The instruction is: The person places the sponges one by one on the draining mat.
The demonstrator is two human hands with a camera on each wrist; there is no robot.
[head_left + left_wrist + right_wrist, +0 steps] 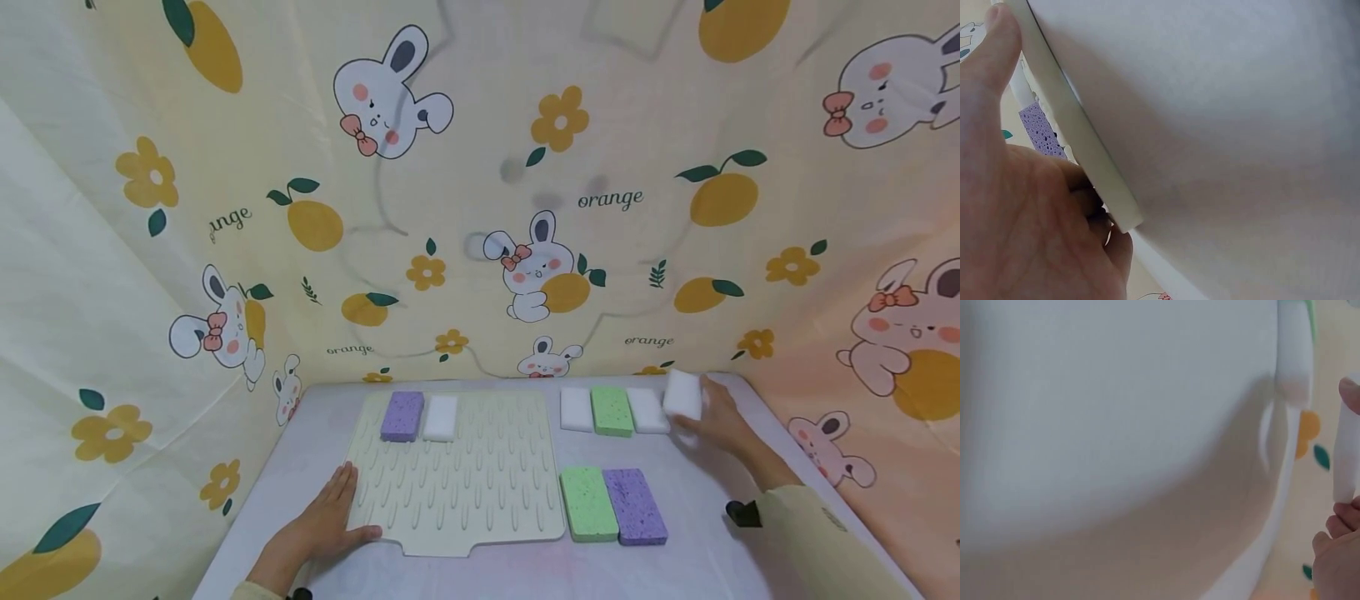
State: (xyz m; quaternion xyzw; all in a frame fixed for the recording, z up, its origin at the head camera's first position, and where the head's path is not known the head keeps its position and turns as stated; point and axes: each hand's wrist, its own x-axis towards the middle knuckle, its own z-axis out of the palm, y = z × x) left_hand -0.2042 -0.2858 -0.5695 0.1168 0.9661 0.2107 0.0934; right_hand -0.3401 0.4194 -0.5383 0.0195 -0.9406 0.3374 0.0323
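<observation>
Smooth pale table [712, 550]: right hand [720, 421] pinches a rectangular white sponge [682, 393].

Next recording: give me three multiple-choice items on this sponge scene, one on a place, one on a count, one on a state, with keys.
1. Where does the purple sponge beside a white sponge lie?
A. on the ribbed mat's far left corner
B. under the mat
C. in the left hand

2. How many green sponges are on the table?
A. none
B. two
C. five

3. What is the right hand doing?
A. lying flat and empty
B. holding a white sponge
C. gripping the mat

Key: 1 A, it sits on the mat. 2 B, one in the far row, one nearer. 3 B, its fingers hold the lifted sponge.
</observation>
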